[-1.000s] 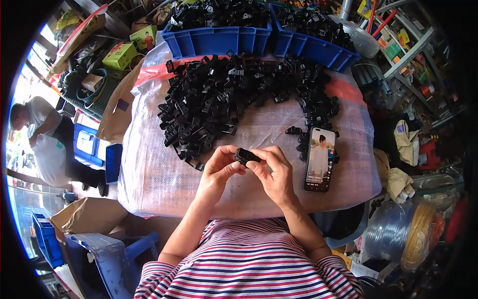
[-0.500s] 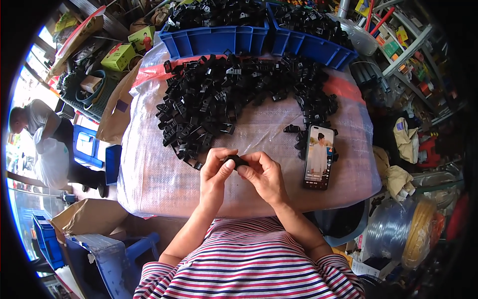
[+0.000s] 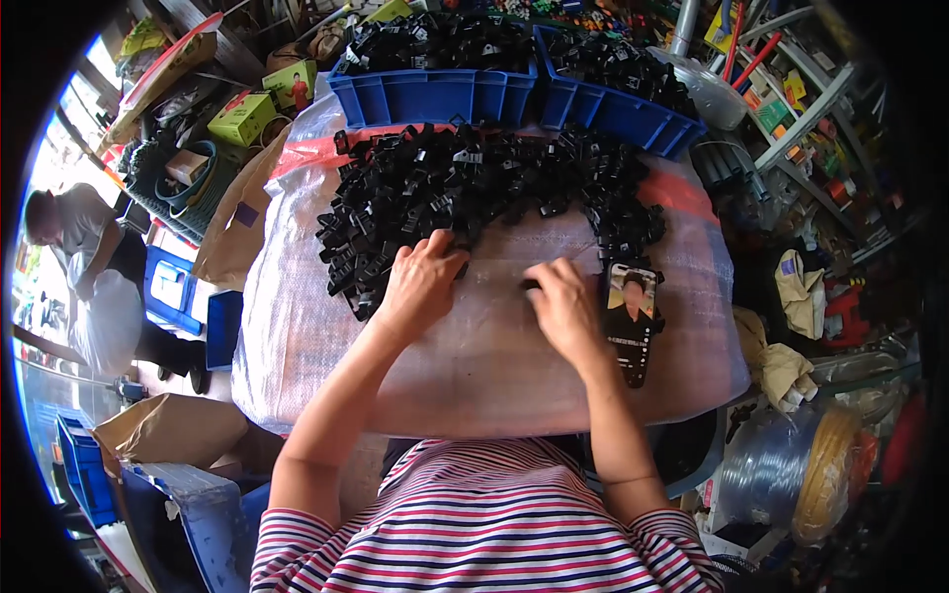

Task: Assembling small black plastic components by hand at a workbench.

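Note:
A broad pile of small black plastic parts (image 3: 395, 198) covers the far half of a bale wrapped in woven plastic (image 3: 474, 385). My left hand (image 3: 423, 287) is at the pile's near edge, fingers bent down beside the parts; whatever lies between its fingertips is mostly hidden. To its right, my right hand (image 3: 567, 308) is closed, low over the bale. A dark bit of a black plastic part (image 3: 531, 285) shows at its fingertips, slightly blurred. Just right of that hand lies a phone (image 3: 633, 321) with its screen lit.
Two blue bins (image 3: 435, 97) heaped with similar black parts stand along the bale's far edge. At the left a person (image 3: 84, 237) bends over a white bag. Coiled clear tubing (image 3: 771, 460) sits at the lower right, and a blue plastic stool (image 3: 198, 514) at the lower left.
My hands were together around one black part near the bale's front. They have parted and moved forward, the left to the pile, the right toward the phone. The phone's picture has changed.

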The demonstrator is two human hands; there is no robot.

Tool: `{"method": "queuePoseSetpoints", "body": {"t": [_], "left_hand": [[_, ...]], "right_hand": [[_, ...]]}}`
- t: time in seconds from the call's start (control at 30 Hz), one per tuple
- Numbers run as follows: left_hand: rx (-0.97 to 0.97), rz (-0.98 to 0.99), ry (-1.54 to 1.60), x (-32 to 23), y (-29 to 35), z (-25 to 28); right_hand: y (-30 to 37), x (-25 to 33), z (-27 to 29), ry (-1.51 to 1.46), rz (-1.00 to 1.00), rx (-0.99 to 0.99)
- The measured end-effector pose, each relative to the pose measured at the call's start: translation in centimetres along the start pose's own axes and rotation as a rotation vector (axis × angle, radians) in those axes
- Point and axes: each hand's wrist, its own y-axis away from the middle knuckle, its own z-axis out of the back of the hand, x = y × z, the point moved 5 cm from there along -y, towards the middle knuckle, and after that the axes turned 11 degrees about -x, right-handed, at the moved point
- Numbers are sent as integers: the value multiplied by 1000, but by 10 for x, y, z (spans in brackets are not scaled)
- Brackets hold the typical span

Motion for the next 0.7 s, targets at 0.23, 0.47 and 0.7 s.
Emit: {"method": "queuePoseSetpoints", "body": {"t": [0.23, 0.47, 0.7], "left_hand": [[318, -172, 34, -39, 23, -14], [349, 25, 108, -22, 39, -9], [302, 70, 221, -23, 40, -8]], "right_hand": [[40, 24, -10, -127, -75, -6], [47, 21, 3, -98, -75, 17], [27, 39, 10, -457, -118, -12]]}}
